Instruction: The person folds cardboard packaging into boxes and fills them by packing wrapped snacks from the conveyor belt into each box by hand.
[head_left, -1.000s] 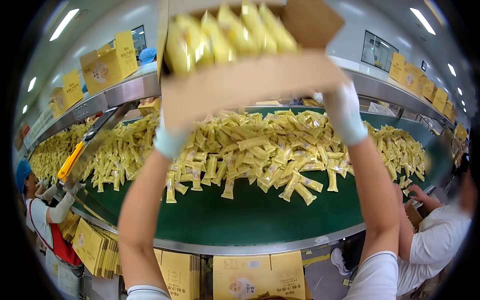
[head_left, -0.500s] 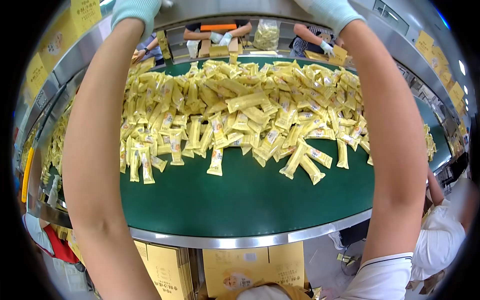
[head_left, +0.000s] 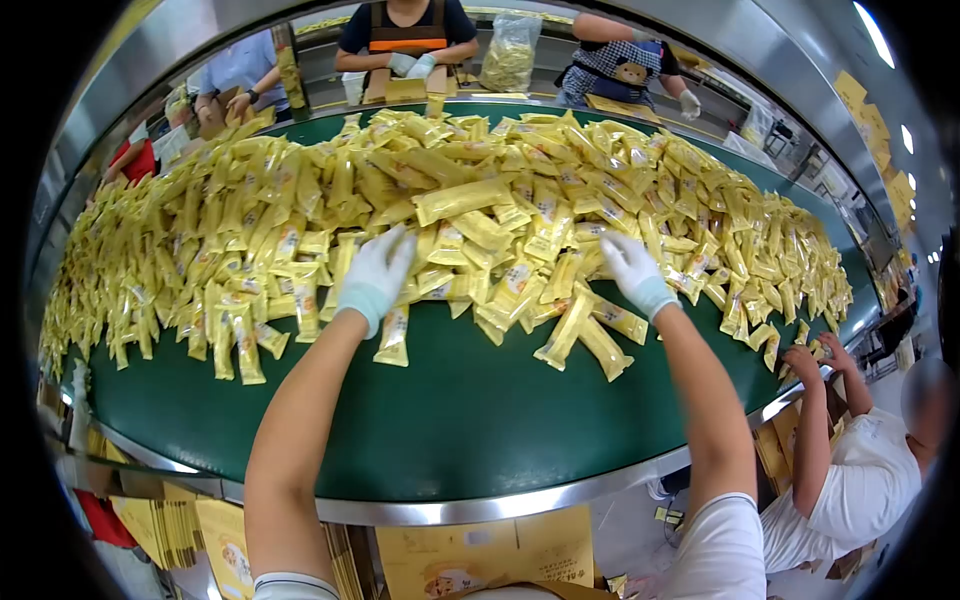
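A long heap of yellow wrapped packets point(head_left: 460, 202) lies on the green belt point(head_left: 430, 430). My left hand point(head_left: 380, 268), in a white glove, rests on the near side of the heap, fingers apart and nothing held. To the right, my right hand point(head_left: 634, 268), gloved too, reaches into the packets with its fingers spread and holds nothing. Between my hands are several loose packets, and two of them stick out toward me below my right hand.
A metal rim point(head_left: 430, 512) edges the belt, with a printed carton point(head_left: 485, 555) below it. Across the belt, people with gloved hands stand by boxes and a clear bag of packets point(head_left: 510, 55). At the right, a co-worker in a white shirt point(head_left: 865, 480) touches packets.
The open box of packets I held up is out of sight. Both my hands have come down from the top of the view onto the heap.
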